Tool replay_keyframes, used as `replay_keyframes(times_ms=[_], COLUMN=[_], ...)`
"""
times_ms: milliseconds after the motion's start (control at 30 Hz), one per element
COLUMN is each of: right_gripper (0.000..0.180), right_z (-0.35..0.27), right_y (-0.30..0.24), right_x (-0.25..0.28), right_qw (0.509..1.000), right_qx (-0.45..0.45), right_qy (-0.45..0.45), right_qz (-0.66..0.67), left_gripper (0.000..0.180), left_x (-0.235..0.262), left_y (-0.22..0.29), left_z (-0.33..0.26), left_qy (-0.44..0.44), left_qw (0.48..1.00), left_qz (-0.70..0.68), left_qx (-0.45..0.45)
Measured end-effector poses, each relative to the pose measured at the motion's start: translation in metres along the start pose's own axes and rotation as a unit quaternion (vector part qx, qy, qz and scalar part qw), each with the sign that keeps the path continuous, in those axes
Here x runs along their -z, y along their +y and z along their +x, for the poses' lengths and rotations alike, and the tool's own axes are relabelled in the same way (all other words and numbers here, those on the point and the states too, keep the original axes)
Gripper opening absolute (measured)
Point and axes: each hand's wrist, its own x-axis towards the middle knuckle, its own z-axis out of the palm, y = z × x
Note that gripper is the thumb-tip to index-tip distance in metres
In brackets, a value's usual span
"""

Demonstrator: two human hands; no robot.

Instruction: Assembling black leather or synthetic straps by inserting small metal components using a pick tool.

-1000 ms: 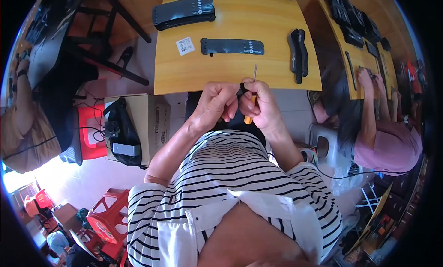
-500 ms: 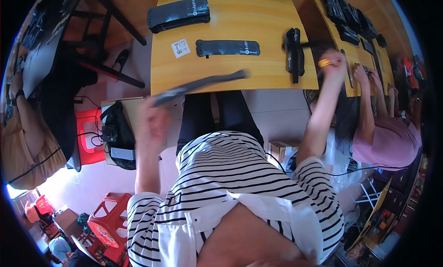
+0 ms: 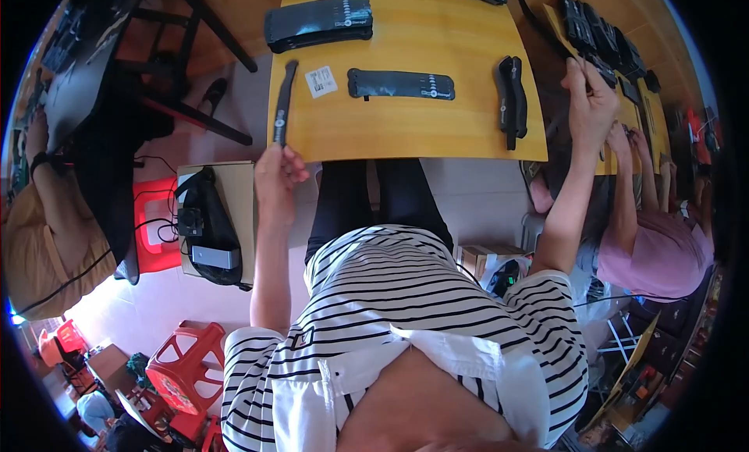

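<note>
One strap [image 3: 283, 101] is pinched in the left hand [image 3: 277, 169] at the table [image 3: 421, 128] edge, stretching away from it. Two more straps lie to its right. The right hand [image 3: 589, 101], raised past the table's right edge, looks closed; its contents are unclear.

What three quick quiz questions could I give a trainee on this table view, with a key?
1. True or false: the left hand holds a long black strip at the near left edge of the yellow table.
2. The right hand is raised at which side of the table: A) far left, B) right, C) under it?
3. What lies between the white label and the folded black piece?

Key
1. True.
2. B.
3. A flat black strap, lying across the table.
</note>
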Motion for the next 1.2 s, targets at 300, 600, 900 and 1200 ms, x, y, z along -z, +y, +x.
replay_keyframes(times_ms=[300, 600, 900, 1200], right_gripper=[0.015, 0.024, 0.021, 0.014], right_z=[-0.028, -0.095, -0.127, -0.118], right_y=[-0.01, -0.058, -0.009, 0.049], right_x=[-0.007, -0.041, -0.055, -0.066], right_qw=[0.999, 0.898, 0.829, 0.757], right_qx=[-0.009, 0.026, -0.285, -0.474], right_qy=[-0.033, -0.364, -0.366, -0.321], right_qz=[-0.021, 0.245, 0.313, 0.317], left_gripper=[0.058, 0.051, 0.025, 0.023], left_x=[-0.001, -0.082, -0.103, -0.085], left_y=[-0.037, -0.018, -0.045, -0.051], left_z=[-0.006, -0.012, 0.009, 0.041], left_qy=[-0.022, -0.323, -0.199, -0.113], left_qw=[0.96, 0.917, 0.962, 0.981], left_qz=[0.177, -0.114, -0.077, -0.02], left_qx=[0.216, 0.207, 0.171, 0.153])
